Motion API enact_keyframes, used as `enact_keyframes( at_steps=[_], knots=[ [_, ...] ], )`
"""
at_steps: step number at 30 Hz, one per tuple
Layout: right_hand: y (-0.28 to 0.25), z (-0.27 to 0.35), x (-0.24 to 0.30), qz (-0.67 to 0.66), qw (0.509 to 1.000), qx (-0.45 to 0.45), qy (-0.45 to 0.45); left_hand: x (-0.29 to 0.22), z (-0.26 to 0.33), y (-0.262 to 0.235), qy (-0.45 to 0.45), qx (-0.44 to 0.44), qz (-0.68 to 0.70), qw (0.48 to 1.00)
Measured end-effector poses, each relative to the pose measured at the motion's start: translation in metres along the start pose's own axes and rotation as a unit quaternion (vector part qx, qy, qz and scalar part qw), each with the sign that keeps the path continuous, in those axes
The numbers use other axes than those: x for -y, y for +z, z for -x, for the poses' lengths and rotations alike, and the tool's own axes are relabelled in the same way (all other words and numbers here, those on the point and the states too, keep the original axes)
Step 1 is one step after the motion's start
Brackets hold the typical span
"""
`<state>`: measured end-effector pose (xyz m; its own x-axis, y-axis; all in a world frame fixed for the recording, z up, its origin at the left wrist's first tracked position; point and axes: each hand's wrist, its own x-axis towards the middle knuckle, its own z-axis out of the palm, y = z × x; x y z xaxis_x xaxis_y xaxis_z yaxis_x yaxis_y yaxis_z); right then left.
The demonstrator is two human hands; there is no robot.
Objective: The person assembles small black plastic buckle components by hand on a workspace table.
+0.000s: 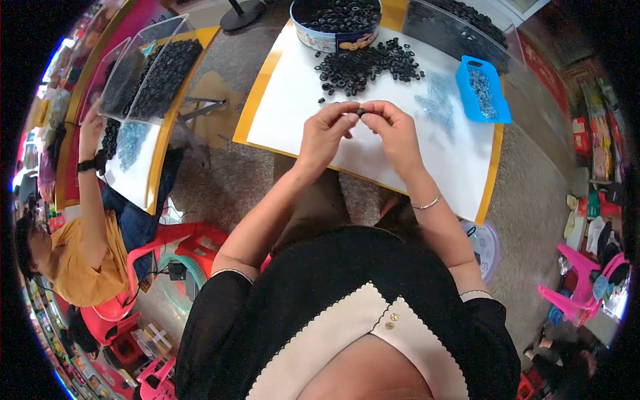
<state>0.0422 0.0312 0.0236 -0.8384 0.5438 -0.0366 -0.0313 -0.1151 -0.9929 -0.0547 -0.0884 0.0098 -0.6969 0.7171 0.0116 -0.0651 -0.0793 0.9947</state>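
Note:
Over the front part of the white table (280,113), my two hands meet at their fingertips. A small black ring-like piece (361,113) is pinched between them, by the thumb and index finger of my left hand (325,133) and of my right hand (395,133). Just beyond lies a loose pile of similar black pieces (360,70). Right of that pile, small clear bluish pieces (437,100) are spread on the table. A blue plastic basket (503,112) at the right edge contains more of the clear pieces.
A round tin (317,41) full of black pieces stands at the far edge, beside a clear bin (433,33). To the left, a co-worker (87,247) sits at another table (157,167) with clear bins (130,83). A pink stool (577,287) is at right.

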Motion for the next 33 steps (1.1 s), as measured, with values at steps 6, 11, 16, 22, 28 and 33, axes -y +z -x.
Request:
enact_keyframes(
  at_steps=[6, 11, 16, 22, 28, 33],
  knots=[
    [-0.014, 0.034, -0.009, 0.096, 0.991, -0.085, -0.029, -0.002, 0.022, 0.015, -0.068, 0.007, 0.074, 0.995],
    [-0.082, 0.033, -0.005, 0.26, 0.928, -0.253, -0.09, 0.001, 0.035, 0.003, -0.142, -0.013, 0.137, 0.98],
    [-0.092, 0.021, -0.017, 0.442, 0.864, -0.176, -0.166, 0.008, 0.042, 0.012, -0.167, 0.019, 0.162, 0.972],
    [-0.078, 0.014, -0.021, 0.541, 0.794, -0.141, -0.24, 0.008, 0.05, 0.014, -0.21, 0.013, 0.188, 0.959],
    [-0.082, 0.014, -0.015, 0.518, 0.826, -0.112, -0.193, 0.006, 0.049, 0.014, -0.204, 0.022, 0.193, 0.959],
    [-0.054, 0.039, 0.004, 0.291, 0.95, -0.06, -0.099, 0.001, 0.036, 0.025, -0.231, 0.042, 0.229, 0.945]
  ],
)
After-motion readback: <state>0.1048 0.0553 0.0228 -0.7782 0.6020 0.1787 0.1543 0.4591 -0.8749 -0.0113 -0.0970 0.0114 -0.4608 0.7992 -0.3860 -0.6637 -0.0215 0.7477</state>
